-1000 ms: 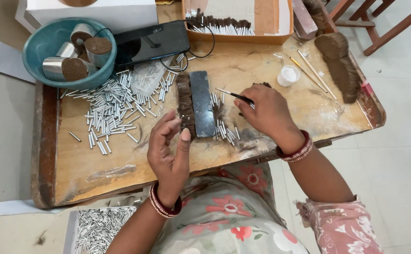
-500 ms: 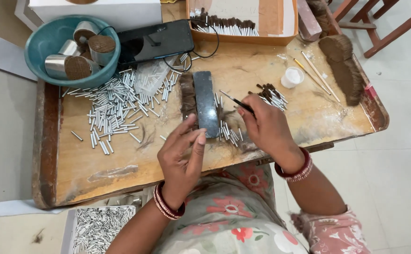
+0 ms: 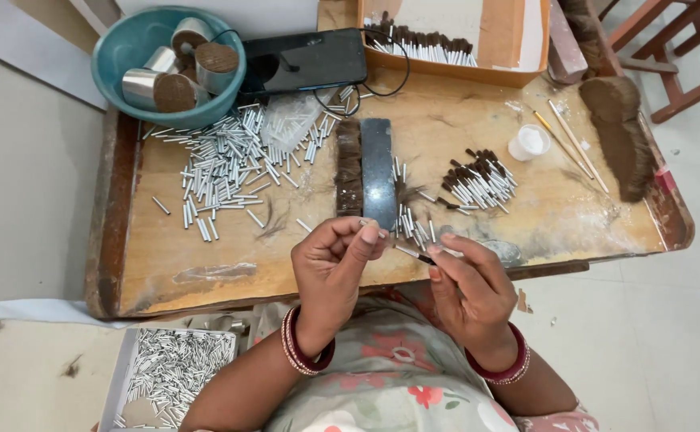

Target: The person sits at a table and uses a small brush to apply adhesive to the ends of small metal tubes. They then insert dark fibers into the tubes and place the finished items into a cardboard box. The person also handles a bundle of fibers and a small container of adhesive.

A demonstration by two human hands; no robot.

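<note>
My left hand point(image 3: 332, 260) is raised over the near edge of the wooden table point(image 3: 206, 272), fingertips pinched on a small silver tube point(image 3: 368, 223). My right hand point(image 3: 468, 280) is beside it, pinching a thin dark-tipped tuft of hair point(image 3: 415, 255) that points toward the left hand. Just beyond my hands lies a dark flat metal bar point(image 3: 379, 172) with a strip of brown hair point(image 3: 349, 166) along its left side. Several loose silver tubes point(image 3: 414, 228) lie near the bar's near end.
A scatter of silver tubes point(image 3: 222, 164) covers the table's left half. A teal bowl point(image 3: 138, 44) with metal cans, a black phone point(image 3: 302, 60), a cardboard box point(image 3: 510, 32) of finished tubes, a pile of filled tubes point(image 3: 478, 180), a white cap point(image 3: 528, 142), a brown hair mass point(image 3: 618, 132).
Both hands have pulled back from the metal bar toward me and risen; the left hand now pinches a tube, and the right brings the tuft up to it.
</note>
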